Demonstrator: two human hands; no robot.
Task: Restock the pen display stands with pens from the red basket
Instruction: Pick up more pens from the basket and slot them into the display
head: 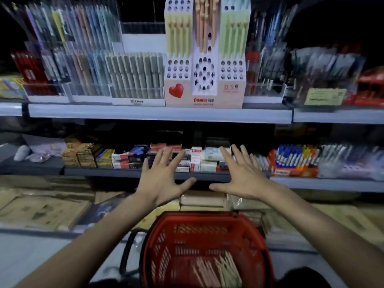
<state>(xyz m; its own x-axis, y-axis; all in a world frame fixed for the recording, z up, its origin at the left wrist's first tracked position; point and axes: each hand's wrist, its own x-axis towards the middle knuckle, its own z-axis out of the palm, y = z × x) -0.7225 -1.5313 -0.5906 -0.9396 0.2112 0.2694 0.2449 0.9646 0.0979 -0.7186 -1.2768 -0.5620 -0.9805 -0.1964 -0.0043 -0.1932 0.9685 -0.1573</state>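
Near bottom centre, below and nearer than both hands: noted red slotted plastic basket [197,216] holding slim pale pink and green pens [220,271], long axes roughly near-to-far. Saw left hand [164,179] and right hand [241,177] raised, fingers splayed, gripping nothing; judged right marginally nearer. Logged white perforated cardboard display stand [204,80] far above, partly filled.

A grey upper shelf [145,114] is fronted by a plain metal edge. On the darker middle shelf [104,171], small red, white and black boxes [196,159] are stacked at the centre. Yellow-brown cartons [81,154] are piled to their left, and an orange tray of blue-capped markers [295,161] is set to the right. Flat brown packages [41,210] are laid below.
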